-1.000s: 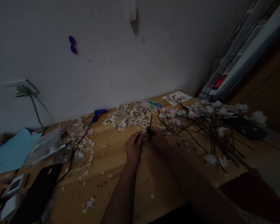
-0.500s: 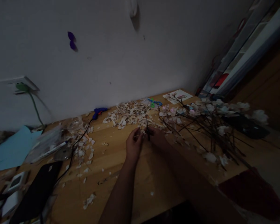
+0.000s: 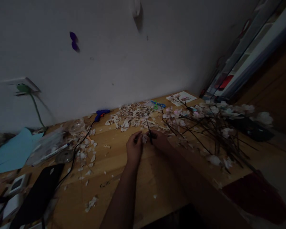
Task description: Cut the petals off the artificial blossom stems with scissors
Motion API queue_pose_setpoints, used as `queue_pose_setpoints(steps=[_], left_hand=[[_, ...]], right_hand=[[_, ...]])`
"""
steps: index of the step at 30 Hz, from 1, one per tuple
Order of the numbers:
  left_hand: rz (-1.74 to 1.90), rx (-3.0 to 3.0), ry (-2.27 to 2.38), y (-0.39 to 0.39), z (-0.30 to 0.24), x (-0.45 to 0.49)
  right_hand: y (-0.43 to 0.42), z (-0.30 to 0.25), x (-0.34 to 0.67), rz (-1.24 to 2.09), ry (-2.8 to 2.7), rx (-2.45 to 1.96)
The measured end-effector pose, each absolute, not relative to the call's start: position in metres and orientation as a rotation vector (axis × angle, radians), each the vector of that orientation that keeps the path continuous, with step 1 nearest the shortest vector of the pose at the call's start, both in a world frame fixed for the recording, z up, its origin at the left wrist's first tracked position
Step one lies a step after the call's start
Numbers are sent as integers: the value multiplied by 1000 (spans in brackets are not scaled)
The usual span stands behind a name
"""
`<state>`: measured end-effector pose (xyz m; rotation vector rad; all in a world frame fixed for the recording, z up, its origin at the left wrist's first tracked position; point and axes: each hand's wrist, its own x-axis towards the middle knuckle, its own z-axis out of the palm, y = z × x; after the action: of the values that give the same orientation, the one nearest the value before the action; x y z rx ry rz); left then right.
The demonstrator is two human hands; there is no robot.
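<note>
Head view: your left hand (image 3: 134,147) and right hand (image 3: 160,140) meet over the table (image 3: 138,187), fingers pinching a dark twig (image 3: 148,131) and a small pale petal (image 3: 144,139). Many flowered branches (image 3: 212,127) lie finished at right; loose petal scraps (image 3: 131,117) remain beyond.

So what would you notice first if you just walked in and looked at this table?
Probably the two hands meeting mid-table, the left hand and right hand pinching a thin dark twig. Behind them a big heap of pale petal scraps lies near the wall, and to the right a tangle of blossom branches sprawls across the wooden table.
</note>
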<state>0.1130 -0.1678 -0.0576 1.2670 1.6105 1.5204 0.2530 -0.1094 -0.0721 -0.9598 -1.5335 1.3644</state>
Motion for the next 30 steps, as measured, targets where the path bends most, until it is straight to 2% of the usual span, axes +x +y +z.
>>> queue_pose_setpoints(steps=[14, 20, 30], left_hand=[[1525, 1216, 1619, -166, -54, 112], [1487, 1233, 1621, -166, -50, 114], [1370, 1282, 1484, -165, -51, 112]], right_hand=[[-122, -57, 246, 1131, -1525, -1082], [-119, -60, 247, 1184, -1524, -1019], [-120, -55, 249, 1032, -1519, -1150]])
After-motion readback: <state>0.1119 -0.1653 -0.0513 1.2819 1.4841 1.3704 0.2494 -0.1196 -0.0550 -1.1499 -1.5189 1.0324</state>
